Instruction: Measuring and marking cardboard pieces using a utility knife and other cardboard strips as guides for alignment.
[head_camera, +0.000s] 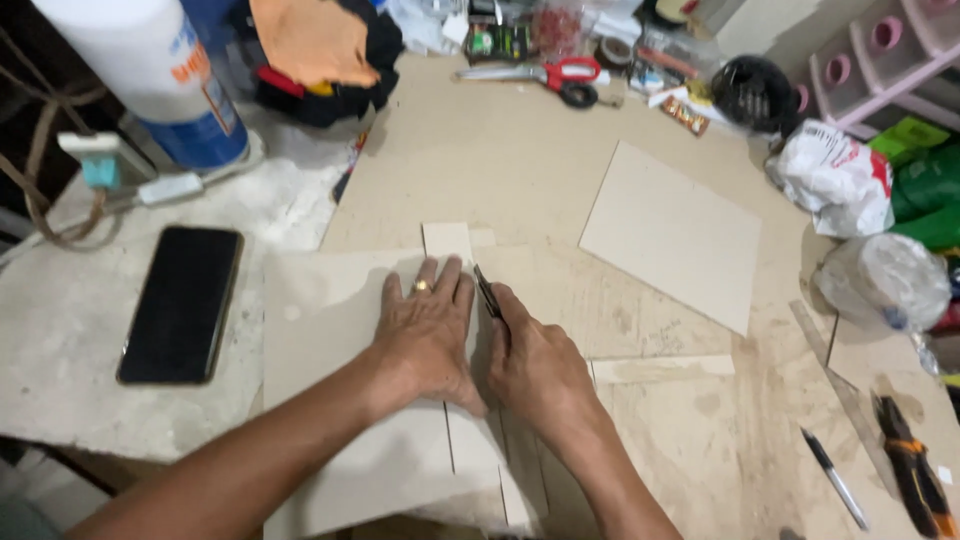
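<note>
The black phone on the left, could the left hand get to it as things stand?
Probably yes. The left hand lies flat on the cardboard sheet, and the phone lies face up beside that sheet with nothing between them. The hand would have to lift off the strip it presses down.

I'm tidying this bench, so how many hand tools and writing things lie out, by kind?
Scissors with red handles: 1
Cutting knife in the right hand, blade beside the left hand: 1
Pliers with orange and black handles: 1
Pen: 1
Ruler: 1
Total: 5
</note>
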